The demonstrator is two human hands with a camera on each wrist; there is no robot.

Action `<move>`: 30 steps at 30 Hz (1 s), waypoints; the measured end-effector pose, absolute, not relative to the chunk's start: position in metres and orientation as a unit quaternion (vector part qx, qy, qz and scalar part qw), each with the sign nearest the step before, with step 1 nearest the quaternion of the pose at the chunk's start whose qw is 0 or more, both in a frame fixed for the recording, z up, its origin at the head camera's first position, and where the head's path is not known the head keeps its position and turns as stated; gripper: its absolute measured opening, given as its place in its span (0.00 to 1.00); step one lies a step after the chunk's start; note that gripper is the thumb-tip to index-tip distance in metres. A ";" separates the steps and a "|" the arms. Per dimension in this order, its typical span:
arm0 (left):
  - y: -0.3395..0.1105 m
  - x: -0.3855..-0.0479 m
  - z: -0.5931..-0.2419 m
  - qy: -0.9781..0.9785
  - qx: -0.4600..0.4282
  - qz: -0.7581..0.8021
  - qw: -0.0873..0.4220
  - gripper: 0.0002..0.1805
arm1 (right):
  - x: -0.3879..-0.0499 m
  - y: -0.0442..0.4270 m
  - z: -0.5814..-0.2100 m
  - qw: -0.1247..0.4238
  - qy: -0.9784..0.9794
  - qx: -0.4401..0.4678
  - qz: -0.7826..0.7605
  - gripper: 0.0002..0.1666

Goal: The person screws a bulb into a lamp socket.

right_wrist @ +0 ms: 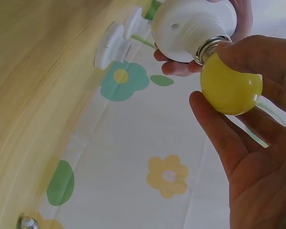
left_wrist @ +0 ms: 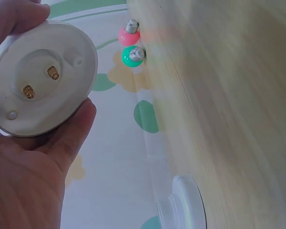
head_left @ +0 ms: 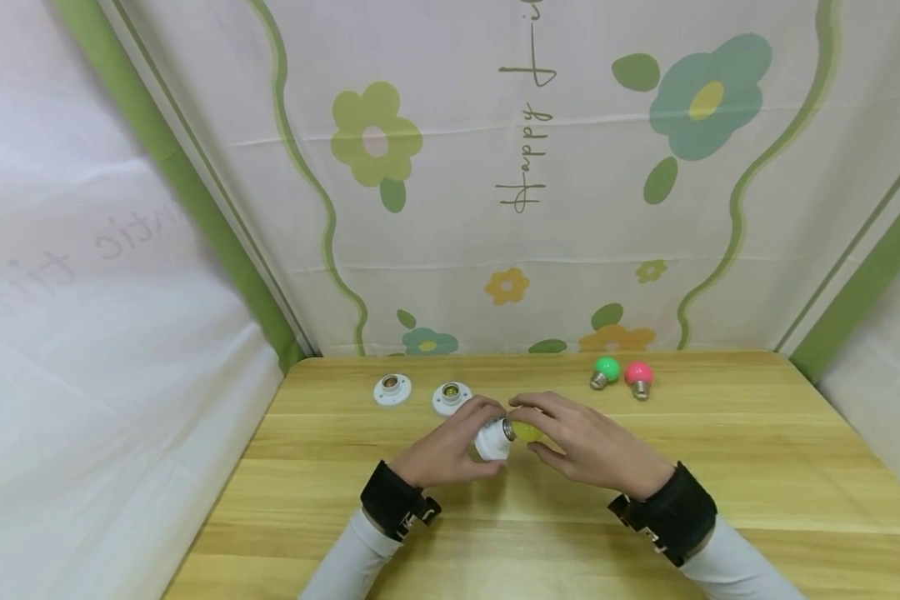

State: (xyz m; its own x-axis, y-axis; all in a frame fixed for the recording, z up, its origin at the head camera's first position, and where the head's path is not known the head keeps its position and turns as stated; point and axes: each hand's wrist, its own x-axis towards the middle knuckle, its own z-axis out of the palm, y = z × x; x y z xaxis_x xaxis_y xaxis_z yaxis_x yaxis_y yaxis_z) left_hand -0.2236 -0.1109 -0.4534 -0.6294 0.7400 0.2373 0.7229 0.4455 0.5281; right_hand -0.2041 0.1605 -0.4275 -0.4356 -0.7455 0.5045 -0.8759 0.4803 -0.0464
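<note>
L hand (head_left: 447, 450) grips socket (head_left: 492, 443), R hand (head_left: 596, 442) pinches yel bulb (right_wrist: 229, 88).

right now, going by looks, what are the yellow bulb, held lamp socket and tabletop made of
Yellow bulb: glossy plastic or coated glass, given its bright highlights; the screw base is silvery, so likely metal.
Lamp socket: smooth white, perhaps plastic or ceramic, with a soft sheen.
Tabletop: satin wood or wood-look laminate; streaky grain and faint reflections show.
</note>
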 end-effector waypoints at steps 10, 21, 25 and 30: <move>-0.110 -0.223 -0.453 0.849 0.426 0.312 0.031 0.31 | -0.205 0.161 -0.431 0.216 -0.829 0.491 0.157 0.37; -0.109 -0.224 -0.457 0.843 0.429 0.322 0.031 0.30 | -0.205 0.160 -0.433 0.205 -0.840 0.475 0.165 0.38; -0.108 -0.224 -0.458 0.840 0.432 0.327 0.027 0.30 | -0.204 0.160 -0.433 0.198 -0.849 0.462 0.166 0.38; -0.107 -0.224 -0.457 0.839 0.433 0.330 0.022 0.30 | -0.202 0.159 -0.433 0.187 -0.860 0.444 0.170 0.37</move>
